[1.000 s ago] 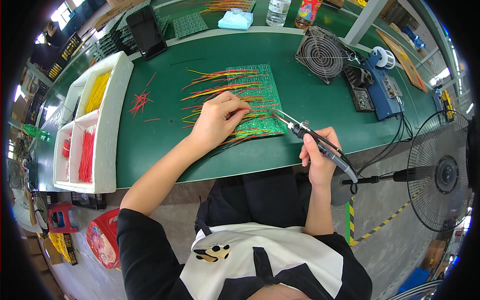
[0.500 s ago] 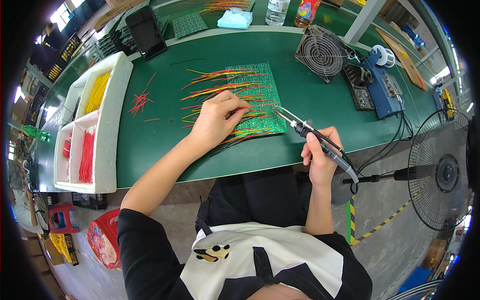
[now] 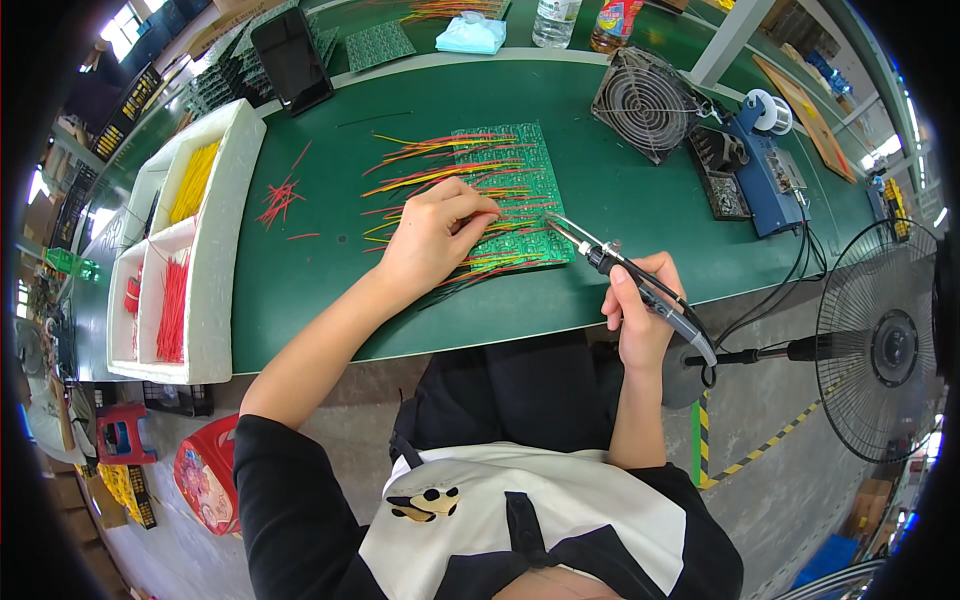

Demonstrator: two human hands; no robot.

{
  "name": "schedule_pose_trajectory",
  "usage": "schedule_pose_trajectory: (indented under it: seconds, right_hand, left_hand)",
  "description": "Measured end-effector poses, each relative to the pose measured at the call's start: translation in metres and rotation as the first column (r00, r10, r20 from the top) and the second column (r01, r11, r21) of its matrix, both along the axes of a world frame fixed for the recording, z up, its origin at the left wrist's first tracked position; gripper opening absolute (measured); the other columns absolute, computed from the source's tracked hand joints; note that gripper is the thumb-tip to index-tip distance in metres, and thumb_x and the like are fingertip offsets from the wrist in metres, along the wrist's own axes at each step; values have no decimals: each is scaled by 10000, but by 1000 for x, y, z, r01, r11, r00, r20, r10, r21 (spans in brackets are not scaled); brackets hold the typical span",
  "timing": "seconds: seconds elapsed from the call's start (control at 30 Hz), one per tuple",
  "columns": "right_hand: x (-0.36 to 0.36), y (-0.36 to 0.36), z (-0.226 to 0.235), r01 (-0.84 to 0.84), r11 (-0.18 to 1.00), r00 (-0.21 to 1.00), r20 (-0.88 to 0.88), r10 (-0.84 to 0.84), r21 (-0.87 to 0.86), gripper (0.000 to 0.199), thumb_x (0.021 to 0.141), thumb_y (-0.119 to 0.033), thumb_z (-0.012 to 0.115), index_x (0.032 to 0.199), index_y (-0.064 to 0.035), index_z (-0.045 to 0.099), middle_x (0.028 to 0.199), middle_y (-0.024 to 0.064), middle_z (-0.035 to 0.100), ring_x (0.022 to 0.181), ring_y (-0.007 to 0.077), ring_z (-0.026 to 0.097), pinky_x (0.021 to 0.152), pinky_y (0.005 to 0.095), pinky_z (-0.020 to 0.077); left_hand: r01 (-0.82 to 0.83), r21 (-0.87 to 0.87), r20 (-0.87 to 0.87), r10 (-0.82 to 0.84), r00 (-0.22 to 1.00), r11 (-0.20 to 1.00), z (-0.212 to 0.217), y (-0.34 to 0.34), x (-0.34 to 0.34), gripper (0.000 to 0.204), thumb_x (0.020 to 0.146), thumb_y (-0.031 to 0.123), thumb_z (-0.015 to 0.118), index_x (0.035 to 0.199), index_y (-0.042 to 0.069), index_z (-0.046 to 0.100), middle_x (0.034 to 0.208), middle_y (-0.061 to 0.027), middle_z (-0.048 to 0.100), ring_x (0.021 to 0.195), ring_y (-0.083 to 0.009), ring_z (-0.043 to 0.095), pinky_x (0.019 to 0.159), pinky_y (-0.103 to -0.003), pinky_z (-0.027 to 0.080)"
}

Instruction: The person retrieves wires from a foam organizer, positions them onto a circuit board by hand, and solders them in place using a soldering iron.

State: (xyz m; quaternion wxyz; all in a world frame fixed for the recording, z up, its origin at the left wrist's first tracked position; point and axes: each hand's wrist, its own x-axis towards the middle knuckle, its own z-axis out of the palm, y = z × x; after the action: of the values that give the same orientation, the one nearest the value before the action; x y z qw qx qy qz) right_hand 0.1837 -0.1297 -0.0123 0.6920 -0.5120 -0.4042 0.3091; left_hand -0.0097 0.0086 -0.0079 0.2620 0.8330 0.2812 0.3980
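A green circuit board [image 3: 520, 170] lies on the green table [image 3: 330, 290], with several red, yellow and green wires [image 3: 420, 160] sticking out to its left. My left hand [image 3: 432, 238] rests on the board's near left part, fingertips pinched on the wires there. My right hand [image 3: 640, 310] grips a soldering iron [image 3: 640, 285] like a pen. Its metal tip points left at the board's near right edge, close to my left fingertips. The iron's cable runs off toward the right.
A white foam tray [image 3: 215, 270] with yellow and red wires sits at the left. Loose red wires [image 3: 278, 200] lie beside it. A small fan [image 3: 645, 100], a blue soldering station [image 3: 765, 175], bottles and spare boards stand at the back. A floor fan [image 3: 880, 340] stands at the right.
My right hand and the soldering iron have shifted slightly, the tip staying at the board's near right edge. My left hand stays on the wires.
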Motion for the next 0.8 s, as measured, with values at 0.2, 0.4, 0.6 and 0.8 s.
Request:
schedule_pose_trajectory:
  seconds: [0.2,0.4,0.6,0.8]
  right_hand:
    - [0,-1,0,12,1000,1000,13,-12,-18,160,823,-69,618,815,-19,467,539,43,532,396,42,444,351,167,322]
    - [4,-1,-2,47,998,998,-37,-45,37,151,820,-60,607,800,-24,462,526,39,512,394,47,427,355,170,305]
    - [3,0,-2,42,998,999,-32,-40,50,159,818,-64,613,789,-27,461,530,36,513,394,41,419,356,169,296]
    - [3,0,-1,35,999,999,-20,-35,23,165,817,-67,617,785,-26,460,532,36,515,396,39,422,356,167,297]
  left_hand:
    - [-6,-11,1,6,1000,1000,-3,0,-1,83,769,15,652,850,30,664,753,-35,551,546,-97,444,481,-237,360]
    - [12,-18,-2,-12,1000,1000,-1,0,-1,89,771,10,647,854,37,666,773,-39,567,591,-106,492,499,-237,385]
    - [10,-19,-17,-10,1000,1000,-1,0,-2,94,773,6,642,858,37,667,778,-42,569,596,-110,499,502,-239,389]
    - [22,-18,-2,-22,1000,1000,-2,1,-1,91,775,6,641,859,31,665,783,-43,567,600,-109,498,506,-237,392]
